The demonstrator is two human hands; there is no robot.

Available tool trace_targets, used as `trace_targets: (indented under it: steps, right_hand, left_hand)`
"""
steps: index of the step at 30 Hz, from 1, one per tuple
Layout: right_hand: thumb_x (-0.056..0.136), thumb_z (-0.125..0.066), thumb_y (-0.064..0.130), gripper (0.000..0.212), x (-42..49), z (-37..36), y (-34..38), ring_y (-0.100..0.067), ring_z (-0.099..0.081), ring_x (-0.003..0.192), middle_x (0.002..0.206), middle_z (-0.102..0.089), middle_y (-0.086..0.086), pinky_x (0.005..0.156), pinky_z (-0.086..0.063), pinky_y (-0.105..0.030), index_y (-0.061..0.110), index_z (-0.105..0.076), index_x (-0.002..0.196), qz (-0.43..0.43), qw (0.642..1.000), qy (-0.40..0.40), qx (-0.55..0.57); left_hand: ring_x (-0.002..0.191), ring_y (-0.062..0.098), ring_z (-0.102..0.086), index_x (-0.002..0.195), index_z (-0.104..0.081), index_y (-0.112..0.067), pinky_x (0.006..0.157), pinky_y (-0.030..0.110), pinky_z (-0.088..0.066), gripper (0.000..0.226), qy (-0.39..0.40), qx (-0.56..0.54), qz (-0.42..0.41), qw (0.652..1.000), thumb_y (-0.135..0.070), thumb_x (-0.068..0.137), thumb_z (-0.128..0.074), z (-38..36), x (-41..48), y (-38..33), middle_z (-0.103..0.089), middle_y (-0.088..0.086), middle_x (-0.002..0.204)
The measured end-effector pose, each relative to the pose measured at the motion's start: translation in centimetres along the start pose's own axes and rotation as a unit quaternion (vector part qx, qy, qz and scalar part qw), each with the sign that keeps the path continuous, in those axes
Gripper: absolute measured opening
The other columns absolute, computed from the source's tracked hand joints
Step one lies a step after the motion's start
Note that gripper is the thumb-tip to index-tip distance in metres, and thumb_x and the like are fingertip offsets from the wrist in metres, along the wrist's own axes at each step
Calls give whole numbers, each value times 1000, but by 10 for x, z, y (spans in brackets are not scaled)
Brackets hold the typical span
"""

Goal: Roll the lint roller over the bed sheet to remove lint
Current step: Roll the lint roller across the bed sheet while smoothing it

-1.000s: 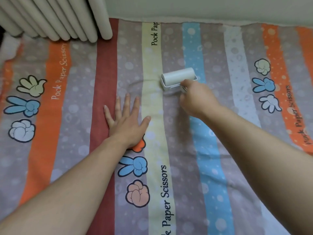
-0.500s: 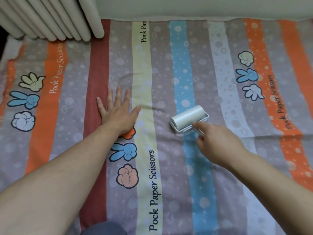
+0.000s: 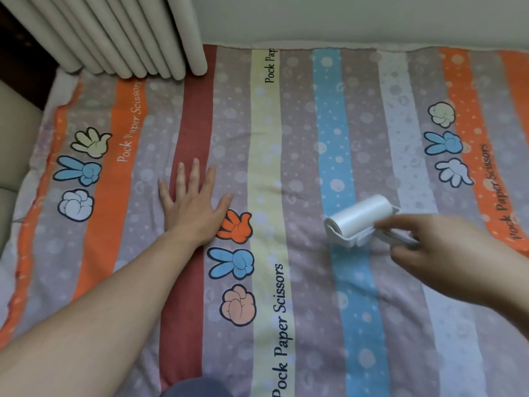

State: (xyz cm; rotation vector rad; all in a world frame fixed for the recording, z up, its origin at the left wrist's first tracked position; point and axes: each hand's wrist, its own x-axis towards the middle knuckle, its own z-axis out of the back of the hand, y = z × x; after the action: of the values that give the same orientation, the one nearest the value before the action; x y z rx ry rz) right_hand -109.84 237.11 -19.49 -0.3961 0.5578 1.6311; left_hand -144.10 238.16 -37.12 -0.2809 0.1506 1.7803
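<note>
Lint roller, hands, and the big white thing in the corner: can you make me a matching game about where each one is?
Things:
1. lint roller
2. left hand
3. right hand
4. radiator

Places:
A. lying flat, fingers on the dark red stripe
B. on the light blue stripe
C. far left corner, past the edge of the bed sheet
D. gripping the handle

Pairs: 1-B, 2-A, 3-D, 4-C

Bedroom: sheeted bed (image 3: pixel 286 138), radiator (image 3: pixel 128 38)
</note>
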Motion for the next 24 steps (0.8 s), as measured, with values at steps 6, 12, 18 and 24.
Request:
trace_targets:
  steps: [6,12,18,24]
  right_hand:
    - [88,-49,24,44,91,-8,90,-34,-58,104,120,-64,-7,79,-50,-37,31,-55,131,73,986,-142,41]
    - [88,-45,16,44,185,-20,159,-34,-57,108,121,-62,-9,84,-51,-37,24,-53,131,111,978,-153,91]
    - [87,-46,12,42,176,-41,144,-35,-57,105,118,-63,-13,77,-47,-34,21,-55,128,99,986,-121,55]
    - [92,-46,25,34,119,-65,108,-36,-59,98,112,-66,-11,72,-50,-39,26,-53,124,95,988,-115,36]
  left_hand:
    - [149,22,32,160,10,-36,117,61,18,74,2,-20,-5,1000,-70,98,-12,-6,6,4,25,-4,166]
    - [149,21,33,159,8,-38,117,59,21,74,4,-44,-13,999,-71,98,-15,-11,10,9,24,-5,166]
    - [149,21,32,159,11,-38,116,59,22,74,1,-41,-14,999,-70,98,-13,-14,11,10,24,-5,167]
    - [150,21,32,159,11,-37,116,59,22,72,12,-40,-14,999,-69,98,-12,-11,11,9,25,-5,166]
